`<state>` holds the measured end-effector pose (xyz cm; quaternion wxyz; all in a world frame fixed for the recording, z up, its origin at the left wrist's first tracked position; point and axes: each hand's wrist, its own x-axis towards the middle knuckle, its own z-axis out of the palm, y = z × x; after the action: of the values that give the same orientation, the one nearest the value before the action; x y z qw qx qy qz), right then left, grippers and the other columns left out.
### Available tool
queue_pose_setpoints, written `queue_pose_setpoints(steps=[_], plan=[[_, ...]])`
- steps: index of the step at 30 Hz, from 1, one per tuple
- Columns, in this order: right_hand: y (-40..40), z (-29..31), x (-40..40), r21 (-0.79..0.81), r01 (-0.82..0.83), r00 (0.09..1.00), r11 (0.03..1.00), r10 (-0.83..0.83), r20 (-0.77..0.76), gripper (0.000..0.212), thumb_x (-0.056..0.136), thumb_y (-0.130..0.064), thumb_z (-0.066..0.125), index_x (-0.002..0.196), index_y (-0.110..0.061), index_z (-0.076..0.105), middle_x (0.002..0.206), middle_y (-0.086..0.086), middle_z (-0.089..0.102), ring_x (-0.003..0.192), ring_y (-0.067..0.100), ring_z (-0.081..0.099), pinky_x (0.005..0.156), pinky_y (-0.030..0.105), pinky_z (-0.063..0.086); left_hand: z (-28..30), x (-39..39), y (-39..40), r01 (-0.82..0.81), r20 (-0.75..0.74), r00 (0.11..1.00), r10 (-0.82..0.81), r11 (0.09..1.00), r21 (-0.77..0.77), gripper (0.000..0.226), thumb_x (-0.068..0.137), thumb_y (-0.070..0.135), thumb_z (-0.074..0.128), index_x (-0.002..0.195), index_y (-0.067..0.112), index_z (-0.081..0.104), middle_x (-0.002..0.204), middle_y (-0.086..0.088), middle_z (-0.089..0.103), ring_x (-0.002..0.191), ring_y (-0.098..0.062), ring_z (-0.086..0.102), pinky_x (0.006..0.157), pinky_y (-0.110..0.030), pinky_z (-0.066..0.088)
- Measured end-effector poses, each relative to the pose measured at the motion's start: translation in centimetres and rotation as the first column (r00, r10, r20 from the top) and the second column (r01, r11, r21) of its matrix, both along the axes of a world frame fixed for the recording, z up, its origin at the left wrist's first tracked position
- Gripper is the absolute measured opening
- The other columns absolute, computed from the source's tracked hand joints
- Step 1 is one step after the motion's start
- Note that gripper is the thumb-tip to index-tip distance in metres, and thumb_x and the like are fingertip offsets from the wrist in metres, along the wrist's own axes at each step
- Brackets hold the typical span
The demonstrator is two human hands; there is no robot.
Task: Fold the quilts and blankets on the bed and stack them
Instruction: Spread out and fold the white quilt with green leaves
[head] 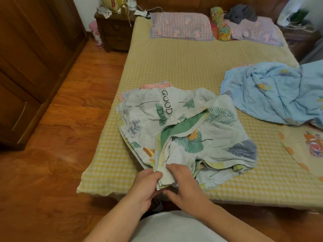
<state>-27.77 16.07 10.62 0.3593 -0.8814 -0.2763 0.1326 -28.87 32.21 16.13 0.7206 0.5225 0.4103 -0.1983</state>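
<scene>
A white quilt (185, 123) printed with green leaves and "GOOD DAY" lies bunched at the bed's near left part, its green underside showing. Both hands hold its near edge at the foot of the bed: my left hand (148, 184) grips the edge from the left, and my right hand (181, 182) pinches the same bunch of cloth from the right. A pink folded cloth (153, 86) peeks out from under the quilt's far side. A crumpled light blue quilt (272, 93) lies on the right of the bed. A cream blanket (304, 145) with a cartoon print lies at the right edge.
The bed (174, 63) has a yellow checked sheet. Two purple pillows (180, 26) and a flowered bolster (220, 23) lie at its head. A wooden nightstand (113, 30) and a pink bin (95, 33) stand at the far left. A wardrobe (31, 58) lines the left wall beside wooden floor.
</scene>
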Motion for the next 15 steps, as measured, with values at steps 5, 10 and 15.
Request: queue_pose_setpoints(steps=[5,10,15], plan=[[-0.6,1.3,2.3,-0.001,0.071,0.980,0.998,-0.069,0.187,0.052,0.075,-0.006,0.067,0.125,-0.018,0.057,0.114,-0.006,0.055,0.104,0.012,0.054,0.085,0.030,0.050,2.2,0.9,-1.5,0.214,0.163,0.955,-0.248,0.956,0.200,0.003,0.094,0.015,0.064,0.096,0.016,0.066,0.091,-0.001,0.076,0.083,-0.009,0.071,0.075,-0.025,0.055],[-4.4,6.0,6.1,0.114,0.166,0.961,0.979,-0.187,0.204,0.025,0.085,-0.014,0.063,0.089,-0.039,0.061,0.078,-0.020,0.055,0.071,-0.004,0.052,0.061,0.016,0.038,4.4,4.9,0.5,0.323,0.312,0.789,-0.529,0.790,0.522,0.012,0.096,0.039,0.064,0.106,0.033,0.065,0.085,0.011,0.074,0.088,-0.012,0.070,0.090,-0.043,0.054],[-9.4,13.2,8.9,0.087,0.218,0.952,0.972,-0.231,0.199,0.029,0.080,0.002,0.056,0.077,-0.027,0.058,0.075,-0.009,0.058,0.070,0.012,0.058,0.059,0.035,0.047,6.3,10.3,-0.8,0.335,0.267,0.218,-0.939,0.329,0.883,0.088,0.084,0.049,0.076,0.153,0.049,0.021,0.158,0.024,0.026,0.147,0.005,0.015,0.123,-0.034,0.022]])
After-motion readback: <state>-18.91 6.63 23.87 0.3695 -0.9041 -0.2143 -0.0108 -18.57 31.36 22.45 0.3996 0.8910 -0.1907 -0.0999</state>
